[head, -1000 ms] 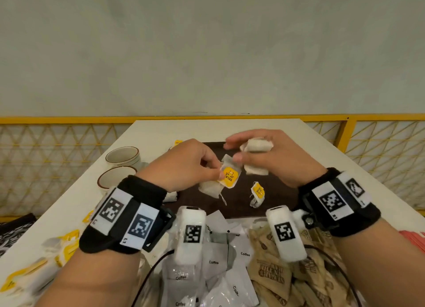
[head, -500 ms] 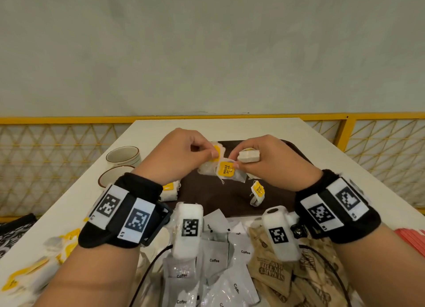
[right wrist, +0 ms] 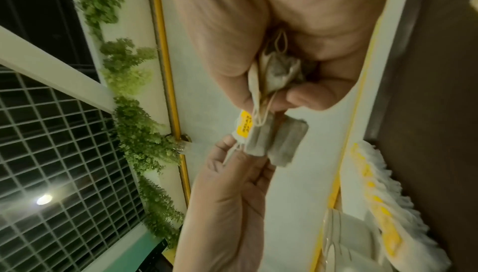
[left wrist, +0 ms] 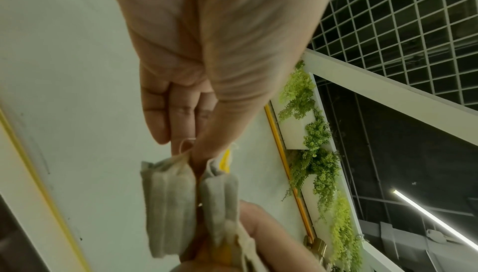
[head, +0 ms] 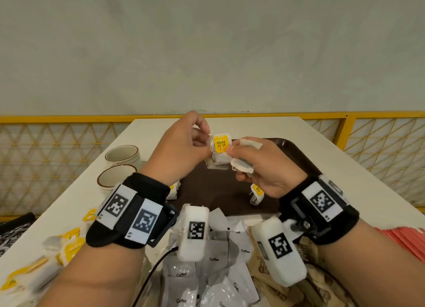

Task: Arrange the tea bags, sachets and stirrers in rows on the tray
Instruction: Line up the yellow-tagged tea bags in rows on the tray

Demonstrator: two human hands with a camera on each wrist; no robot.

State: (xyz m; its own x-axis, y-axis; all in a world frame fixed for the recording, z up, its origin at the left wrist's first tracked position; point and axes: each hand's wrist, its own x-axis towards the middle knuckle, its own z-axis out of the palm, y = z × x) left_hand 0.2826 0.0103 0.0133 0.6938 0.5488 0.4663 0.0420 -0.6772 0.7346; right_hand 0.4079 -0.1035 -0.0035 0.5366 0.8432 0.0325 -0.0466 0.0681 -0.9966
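Both hands are raised above the dark brown tray (head: 296,152). My left hand (head: 202,139) pinches the top of a tea bag (head: 218,159) with a yellow RELAX tag (head: 221,144); the same tea bag (left wrist: 168,211) (right wrist: 274,141) hangs from its fingertips. My right hand (head: 232,152) touches that bag with its thumb and holds other tea bags (head: 242,165) bunched in its palm (right wrist: 279,76). One tea bag (head: 256,191) lies on the tray below the right hand.
Two cups (head: 123,155) stand left of the tray. More tea bags (head: 66,247) lie along the table's left side. White coffee sachets (head: 213,258) and brown sachets (head: 305,283) are heaped near me. Red stirrers (head: 404,237) lie at the right.
Both hands have risen and drawn together above the tray. The yellow-tagged tea bag has come up with them and now faces me between the fingertips.
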